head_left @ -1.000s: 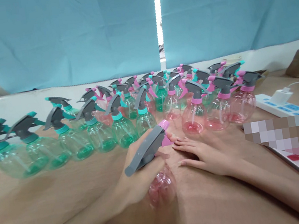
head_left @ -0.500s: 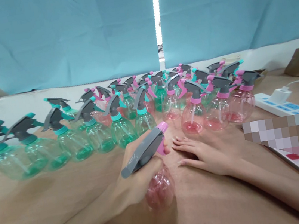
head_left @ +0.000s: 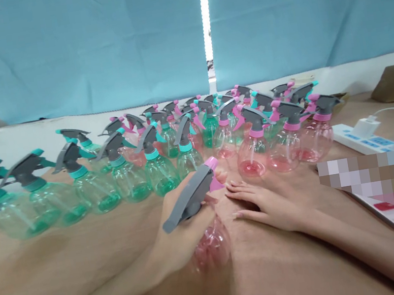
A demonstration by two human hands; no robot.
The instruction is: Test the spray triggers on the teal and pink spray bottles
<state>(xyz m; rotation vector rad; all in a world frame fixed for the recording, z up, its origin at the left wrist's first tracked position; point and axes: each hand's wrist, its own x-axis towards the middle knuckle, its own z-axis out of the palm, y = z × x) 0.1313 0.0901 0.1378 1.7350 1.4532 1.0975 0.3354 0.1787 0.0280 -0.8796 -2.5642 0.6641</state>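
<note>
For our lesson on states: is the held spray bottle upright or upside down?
Upright: in the left hand, the pink bottle has its grey sprayer uppermost.

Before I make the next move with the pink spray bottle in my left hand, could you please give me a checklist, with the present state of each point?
1. Left hand wrapped around upper part of pink spray bottle: ok.
2. Right hand free, holding nothing: ok, it lies fingers spread on the table.
3. Pink trigger released: cannot tell, fingers partly cover it.
4. Held bottle's base flat on the table: cannot tell, that area is blurred.
5. Front green bottles standing upright: ok.
6. Power strip apart from both hands: ok, it lies off to the right.
</note>
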